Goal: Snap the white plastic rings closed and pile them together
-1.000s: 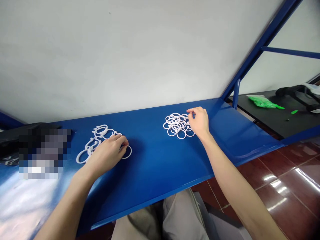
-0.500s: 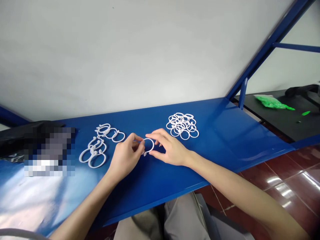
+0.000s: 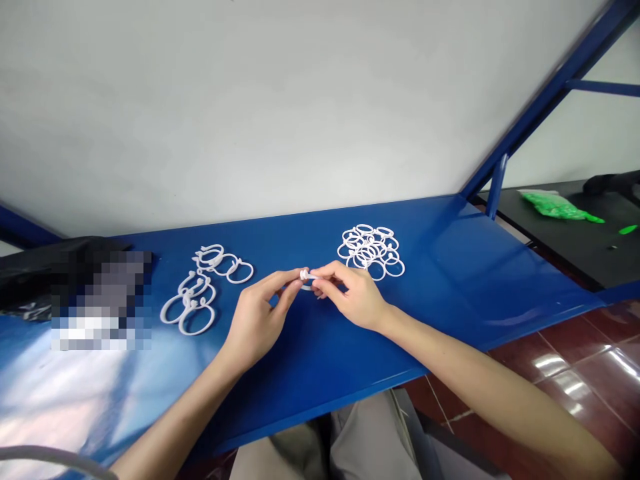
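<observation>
Between my hands, above the middle of the blue table (image 3: 320,373), is a white plastic ring (image 3: 304,274) with a small knob or eyelet at its join. My left hand (image 3: 263,313) pinches one side of it between thumb and fingertips. Thumb and fingers of my right hand (image 3: 355,293) close on the other side. Most of the ring's loop is hidden behind the fingers. Left of my hands lie several similar white rings (image 3: 197,332), some of them with gaps. A denser pile of white rings (image 3: 377,279) lies beyond my right hand.
A pale wall (image 3: 300,113) rises behind the table. A black plastic bag (image 3: 30,273) lies at the left, beside a blurred-out patch. To the right, a blue metal frame (image 3: 500,183) stands before a dark table (image 3: 550,247) bearing a bag of green pieces (image 3: 557,205).
The ring has turned from showing its round face to nearly edge-on, knob upward. My right hand has closed from a wide grip to a pinch nearer my left fingertips.
</observation>
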### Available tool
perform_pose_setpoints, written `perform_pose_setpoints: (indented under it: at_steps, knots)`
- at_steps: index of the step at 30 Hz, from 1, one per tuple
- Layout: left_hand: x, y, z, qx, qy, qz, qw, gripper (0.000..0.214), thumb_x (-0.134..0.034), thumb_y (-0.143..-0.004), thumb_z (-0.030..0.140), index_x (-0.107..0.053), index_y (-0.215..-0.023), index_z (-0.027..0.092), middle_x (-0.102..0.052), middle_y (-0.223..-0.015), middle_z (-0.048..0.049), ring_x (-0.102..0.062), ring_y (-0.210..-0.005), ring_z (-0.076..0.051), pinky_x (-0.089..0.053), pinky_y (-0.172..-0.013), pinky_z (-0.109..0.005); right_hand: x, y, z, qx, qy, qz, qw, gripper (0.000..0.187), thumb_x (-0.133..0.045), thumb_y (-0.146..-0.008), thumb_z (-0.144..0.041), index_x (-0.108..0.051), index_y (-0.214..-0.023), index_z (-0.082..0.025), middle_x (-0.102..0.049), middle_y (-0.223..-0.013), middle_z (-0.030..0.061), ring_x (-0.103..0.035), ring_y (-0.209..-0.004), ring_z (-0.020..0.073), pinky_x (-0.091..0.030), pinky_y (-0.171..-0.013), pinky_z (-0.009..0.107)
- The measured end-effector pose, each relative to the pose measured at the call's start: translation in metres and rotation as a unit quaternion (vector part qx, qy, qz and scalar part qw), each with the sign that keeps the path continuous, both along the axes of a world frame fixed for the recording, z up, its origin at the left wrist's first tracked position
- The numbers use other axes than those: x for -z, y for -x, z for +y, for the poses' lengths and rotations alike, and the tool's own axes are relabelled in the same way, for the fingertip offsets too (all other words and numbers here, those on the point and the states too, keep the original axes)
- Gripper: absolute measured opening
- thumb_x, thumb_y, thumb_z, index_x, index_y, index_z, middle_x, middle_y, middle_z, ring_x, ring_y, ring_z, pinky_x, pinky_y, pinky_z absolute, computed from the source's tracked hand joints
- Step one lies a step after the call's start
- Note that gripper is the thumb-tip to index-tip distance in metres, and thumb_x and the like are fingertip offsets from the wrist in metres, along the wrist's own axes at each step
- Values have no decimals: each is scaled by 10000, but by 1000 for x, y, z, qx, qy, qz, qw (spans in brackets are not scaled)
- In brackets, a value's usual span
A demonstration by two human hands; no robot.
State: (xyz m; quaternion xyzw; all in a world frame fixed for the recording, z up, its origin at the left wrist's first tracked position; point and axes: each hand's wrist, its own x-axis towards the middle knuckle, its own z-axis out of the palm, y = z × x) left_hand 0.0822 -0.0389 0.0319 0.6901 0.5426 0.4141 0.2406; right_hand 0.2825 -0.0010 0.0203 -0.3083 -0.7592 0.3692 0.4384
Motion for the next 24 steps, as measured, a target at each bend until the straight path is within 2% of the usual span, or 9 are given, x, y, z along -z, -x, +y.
perform_pose_setpoints:
  at_steps: [5,8,11,14,16,18,20,22,24]
  knots:
    - [6,-4,-5,-13,-64,51,997,224,-527,-998,311,-728,-963,219,-776,-863,1,-706,-731,-135,-506,-675,-224,6,2,-4,-33,21,-2,999,153,-614,-999,-322,-716,-999,-209,-762,-862,6,-729,-710,126,-627,-699,260]
    - [9,-4,-5,5,-101,76,992,227,-502,-1003,259,-711,-926,215,-769,-868,-6,-719,-772,-137,-517,-699,-219,10,3,-5,-39,-14,-32,999,152,-604,-1009,-309,-720,-990,-214,-771,-889,10,-728,-729,130,-607,-703,253]
    - [6,-3,0,18,-118,118,986,242,-481,-1020,284,-713,-992,222,-773,-949,-26,-722,-840,-156,-537,-751,-245,6,3,-2,-6,-67,-71,995,152,-579,-1024,-302,-704,-1015,-216,-773,-919,17,-726,-768,141,-580,-719,261]
    - [1,8,8,-7,-141,214,967,288,-467,-1027,345,-699,-1148,223,-763,-1073,-63,-702,-973,-219,-538,-900,-344,-8,-8,10,76,-142,-124,979,149,-596,-1013,-305,-701,-963,-213,-757,-924,31,-706,-814,166,-546,-742,291]
    - [1,22,14,-68,-155,297,940,341,-461,-1019,372,-680,-1219,205,-745,-1106,-99,-671,-1041,-278,-510,-970,-434,-18,-28,23,165,-160,-160,960,140,-628,-987,-300,-709,-908,-217,-738,-927,38,-685,-826,184,-529,-750,314]
    - [4,39,19,-120,-148,377,906,357,-448,-1007,372,-693,-1194,191,-725,-1094,-134,-645,-1056,-322,-509,-928,-472,-24,-57,37,269,-135,-176,937,100,-671,-941,-294,-719,-901,-216,-724,-959,48,-671,-773,180,-530,-729,324]
    - [9,54,22,-145,-133,445,874,358,-438,-994,369,-714,-1115,176,-705,-1072,-160,-628,-1032,-346,-503,-877,-484,-23,-91,49,347,-94,-203,911,66,-715,-876,-263,-729,-880,-199,-712,-971,60,-668,-747,180,-542,-743,342]
    - [13,64,23,-145,-112,495,850,351,-431,-987,371,-719,-1022,173,-691,-1027,-168,-618,-999,-360,-493,-817,-476,-15,-121,57,382,-37,-233,893,44,-735,-823,-226,-730,-834,-183,-708,-932,64,-664,-710,175,-551,-758,352]
    - [16,67,23,-129,-93,517,841,338,-420,-986,352,-707,-977,175,-686,-977,-160,-615,-969,-362,-480,-777,-464,-6,-143,60,389,6,-252,886,39,-719,-818,-216,-734,-827,-181,-713,-918,64,-672,-704,174,-560,-765,356]
